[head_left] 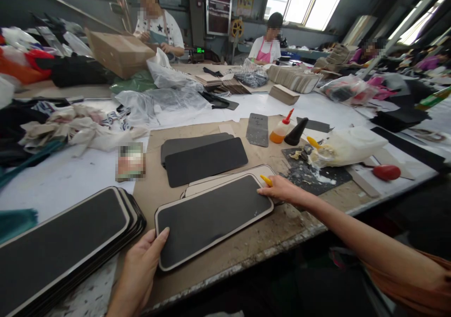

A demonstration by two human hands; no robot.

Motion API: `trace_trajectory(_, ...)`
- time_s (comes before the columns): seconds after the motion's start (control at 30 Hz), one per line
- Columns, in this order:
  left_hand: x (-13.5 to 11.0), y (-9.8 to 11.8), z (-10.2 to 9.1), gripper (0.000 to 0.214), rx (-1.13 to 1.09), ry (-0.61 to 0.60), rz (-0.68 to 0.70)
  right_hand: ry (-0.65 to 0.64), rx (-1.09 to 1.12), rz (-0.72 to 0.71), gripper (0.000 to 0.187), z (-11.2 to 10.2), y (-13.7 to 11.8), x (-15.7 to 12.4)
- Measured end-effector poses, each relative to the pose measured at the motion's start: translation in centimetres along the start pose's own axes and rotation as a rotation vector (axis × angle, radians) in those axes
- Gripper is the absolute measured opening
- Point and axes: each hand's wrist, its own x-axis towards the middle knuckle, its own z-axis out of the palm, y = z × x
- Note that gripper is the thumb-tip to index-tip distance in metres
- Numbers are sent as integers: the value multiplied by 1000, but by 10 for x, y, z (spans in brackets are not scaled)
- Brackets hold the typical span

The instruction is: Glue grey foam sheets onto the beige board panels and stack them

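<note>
A long dark panel with a pale rim and rounded corners (214, 220) is tilted slightly between my two hands. My left hand (141, 258) grips its left end, thumb on top. At the far right corner, my right hand (278, 190) pinches the panel and also keeps a yellow-tipped tool (267, 181) between its fingers; the rest of that tool is hidden. Pale boards (207, 185) lie just behind the panel. Farther back are flat dark sheets (207, 161), overlapping each other. To the left rises a stack of similar rimmed panels (66, 246).
A glue bottle with a red tip (280, 128) stands beside a black cone-shaped object (297, 131). Right of them lie a whitish plastic container (348, 145) with paste and a red oval object (386, 172). Cloth scraps (77, 127) cover the left side. Co-workers sit across the table.
</note>
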Motion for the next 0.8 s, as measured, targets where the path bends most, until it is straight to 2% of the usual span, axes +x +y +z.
trace_trajectory(0.13,1,0,0,17,-10,4,-6,20,102,-18,30,1,3,-4)
trace_trajectory(0.37,5,-4,1,20,5,-63,8,73,250,-13,31,0,6,-10)
trace_trajectory(0.57,10,-5,3,24,8,-81,21,-72,517,71,35,8,13,-8)
trace_trajectory(0.63,12,-5,3,25,12,-91,18,-62,518,63,35,10,15,-7)
trace_trajectory(0.8,8,-1,6,18,26,-50,-9,8,339,-11,32,10,15,-2)
